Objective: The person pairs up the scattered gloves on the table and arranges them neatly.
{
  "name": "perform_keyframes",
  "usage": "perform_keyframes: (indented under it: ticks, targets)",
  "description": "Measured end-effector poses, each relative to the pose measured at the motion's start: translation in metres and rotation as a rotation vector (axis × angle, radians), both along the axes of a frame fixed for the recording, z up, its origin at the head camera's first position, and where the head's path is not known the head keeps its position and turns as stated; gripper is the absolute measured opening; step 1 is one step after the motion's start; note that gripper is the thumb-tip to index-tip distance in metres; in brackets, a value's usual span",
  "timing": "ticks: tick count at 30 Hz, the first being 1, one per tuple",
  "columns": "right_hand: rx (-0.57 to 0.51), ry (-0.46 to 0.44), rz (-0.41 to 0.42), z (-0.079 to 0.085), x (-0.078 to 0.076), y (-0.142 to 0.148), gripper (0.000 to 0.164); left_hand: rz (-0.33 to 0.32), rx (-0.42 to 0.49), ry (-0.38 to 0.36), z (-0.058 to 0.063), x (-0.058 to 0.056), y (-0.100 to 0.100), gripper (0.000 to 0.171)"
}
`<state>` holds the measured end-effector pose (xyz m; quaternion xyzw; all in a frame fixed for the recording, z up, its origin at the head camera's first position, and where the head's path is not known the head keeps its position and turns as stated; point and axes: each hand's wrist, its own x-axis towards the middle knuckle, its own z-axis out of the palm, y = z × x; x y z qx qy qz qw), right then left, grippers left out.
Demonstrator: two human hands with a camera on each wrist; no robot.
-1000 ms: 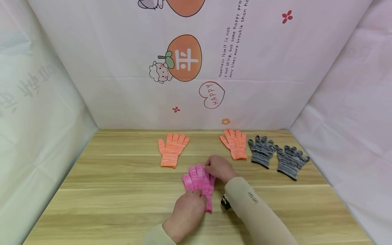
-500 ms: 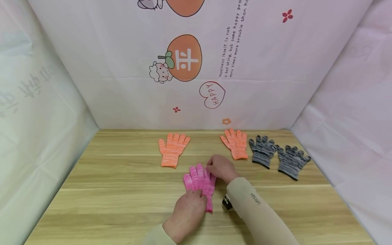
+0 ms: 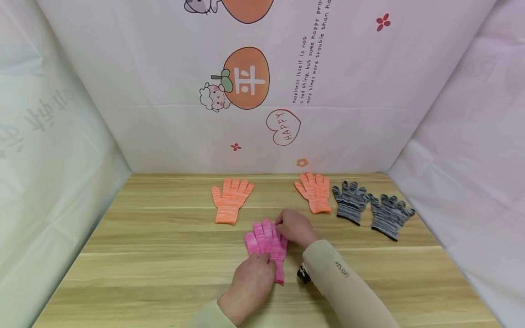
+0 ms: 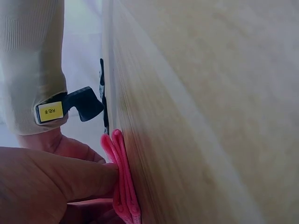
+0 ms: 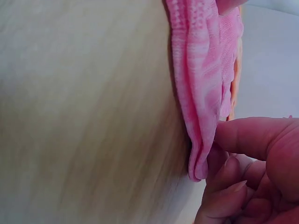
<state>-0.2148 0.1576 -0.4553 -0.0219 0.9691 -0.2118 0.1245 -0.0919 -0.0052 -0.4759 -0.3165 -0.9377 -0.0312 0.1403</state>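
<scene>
A pink knitted glove [image 3: 266, 239] lies flat on the wooden table, its fingers pointing away from me. My left hand [image 3: 253, 280] is on its lower palm near the cuff. In the left wrist view, the thumb [image 4: 93, 175] presses against the pink fabric [image 4: 122, 179], which shows stacked layers at its edge. My right hand [image 3: 296, 227] pinches the glove near the fingers on its right side. In the right wrist view, thumb and curled fingers [image 5: 229, 186] meet at the end of the layered pink fabric [image 5: 203, 93]. The hands hide parts of the glove.
Two orange gloves, one on the left [image 3: 230, 200] and one on the right [image 3: 316, 193], lie toward the back of the table [image 3: 156, 259]. Two grey-black gloves, the nearer [image 3: 351, 202] and the farther right [image 3: 391, 216], lie beside them. White printed cloth [image 3: 172, 136] walls the table's back and sides.
Both hands stay at the same places on the pink glove. The right hand and forearm have shifted only very slightly; the other gloves lie as before.
</scene>
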Motion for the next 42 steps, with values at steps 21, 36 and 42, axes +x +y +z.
perform_keyframes:
  ticks: [21,36,42]
  targets:
    - [-0.13,0.065,0.207,-0.001,0.063,-0.015,0.01,-0.04,0.139,-0.017,-0.006,0.004,-0.006,0.008]
    - [-0.125,0.026,0.168,-0.005,0.072,-0.017,0.019,0.141,0.317,-0.305,0.023,-0.06,-0.046,0.013]
    - [-0.093,0.035,0.159,-0.007,0.073,-0.019,0.014,0.177,0.251,-0.339,0.018,-0.088,-0.051,0.013]
